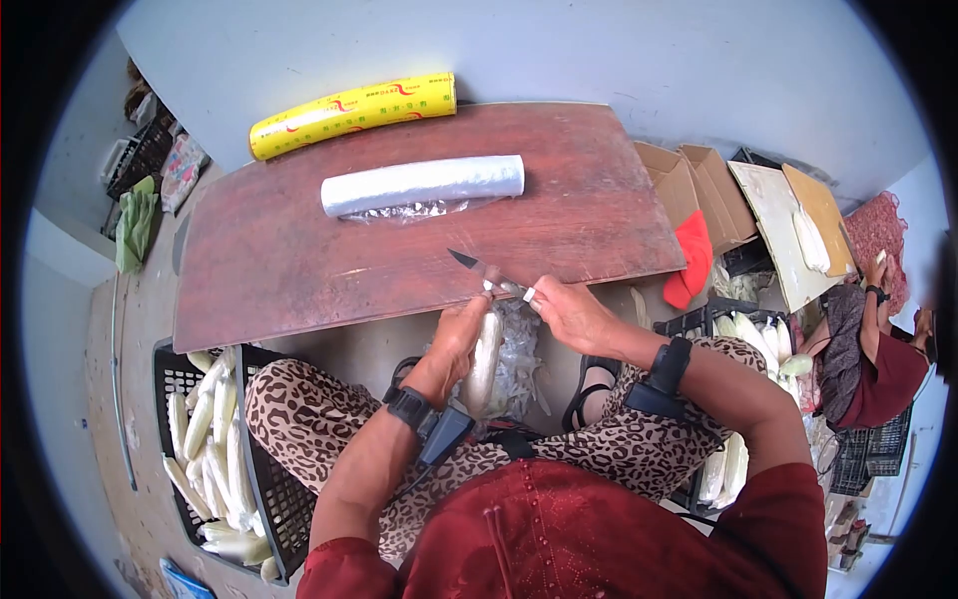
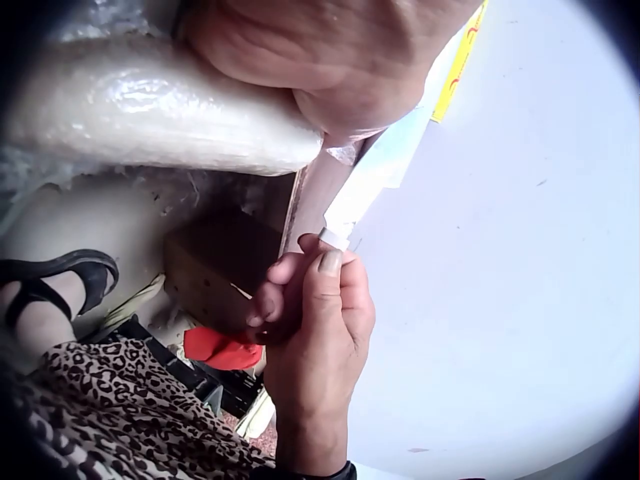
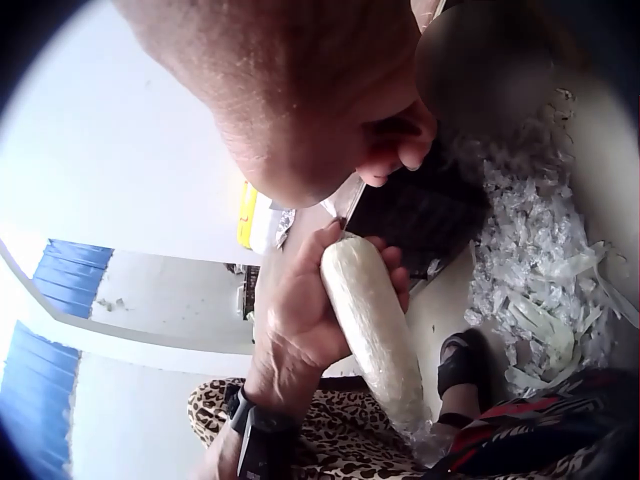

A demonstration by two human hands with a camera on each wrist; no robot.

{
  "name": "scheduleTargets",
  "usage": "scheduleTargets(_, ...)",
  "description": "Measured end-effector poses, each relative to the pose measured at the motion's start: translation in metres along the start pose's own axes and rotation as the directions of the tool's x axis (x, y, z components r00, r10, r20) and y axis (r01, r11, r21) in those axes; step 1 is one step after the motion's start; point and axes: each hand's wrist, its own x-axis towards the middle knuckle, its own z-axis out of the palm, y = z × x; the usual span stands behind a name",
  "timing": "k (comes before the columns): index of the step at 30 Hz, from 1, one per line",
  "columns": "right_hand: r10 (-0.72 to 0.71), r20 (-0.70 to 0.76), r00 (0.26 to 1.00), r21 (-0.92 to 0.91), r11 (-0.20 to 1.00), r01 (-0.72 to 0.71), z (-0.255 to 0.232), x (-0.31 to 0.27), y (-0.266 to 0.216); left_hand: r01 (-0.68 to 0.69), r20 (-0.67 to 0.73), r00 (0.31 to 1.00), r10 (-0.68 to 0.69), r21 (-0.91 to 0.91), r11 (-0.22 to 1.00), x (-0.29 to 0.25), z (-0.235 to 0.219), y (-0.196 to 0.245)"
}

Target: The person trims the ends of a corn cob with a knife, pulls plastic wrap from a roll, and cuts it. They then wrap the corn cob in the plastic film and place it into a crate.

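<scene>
My left hand (image 1: pixel 459 334) grips a pale ear of corn (image 1: pixel 484 367) wrapped in clear plastic film, held below the table's front edge. In the right wrist view the wrapped ear (image 3: pixel 368 310) lies along the palm, with loose film bunched at its lower end. A knife (image 1: pixel 464 260) is in my right hand (image 1: pixel 574 317), its blade pointing up and left over the table edge. From the left wrist, the thumb and fingers of that hand (image 2: pixel 325 340) show pinching the knife close to the blade (image 2: pixel 365 185), which passes near the ear's tip.
A roll of clear film (image 1: pixel 424 185) and a yellow roll (image 1: pixel 354 112) lie on the red-brown table (image 1: pixel 559 235). Black crates of corn (image 1: pixel 264 469) stand on both sides. Film scraps (image 3: pixel 540 250) cover the floor between the feet. Another person (image 1: pixel 873 369) sits at the right.
</scene>
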Motion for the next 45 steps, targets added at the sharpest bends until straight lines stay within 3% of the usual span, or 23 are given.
scheduleTargets(13, 0.159, 0.094, 0.983, -0.198, 0.970, -0.138, 0.002, 0.006, -0.012, 0.005, 0.034, 0.999, -0.004, -0.027, 1.000, -0.002, -0.001, 0.000)
scheduleTargets(28, 0.037, 0.085, 0.996, -0.220, 0.975, -0.018, 0.008, 0.003, -0.005, -0.020, 0.041, 0.999, 0.020, -0.012, 1.000, 0.003, -0.006, -0.005)
scheduleTargets(34, 0.093, 0.099, 0.991, -0.306, 0.950, -0.059, 0.007, 0.001, -0.016, -0.020, 0.002, 1.000, 0.020, 0.005, 1.000, 0.001, -0.003, -0.003)
scheduleTargets(37, 0.087, 0.145, 0.986, -0.433, 0.901, -0.016, 0.010, 0.001, -0.017, -0.012, -0.020, 1.000, 0.011, -0.019, 1.000, -0.002, 0.000, 0.000)
scheduleTargets(45, -0.070, 0.104, 0.992, -0.507, 0.855, 0.113, 0.019, 0.006, -0.015, -0.036, -0.030, 0.999, 0.036, 0.003, 0.999, 0.003, -0.003, -0.006)
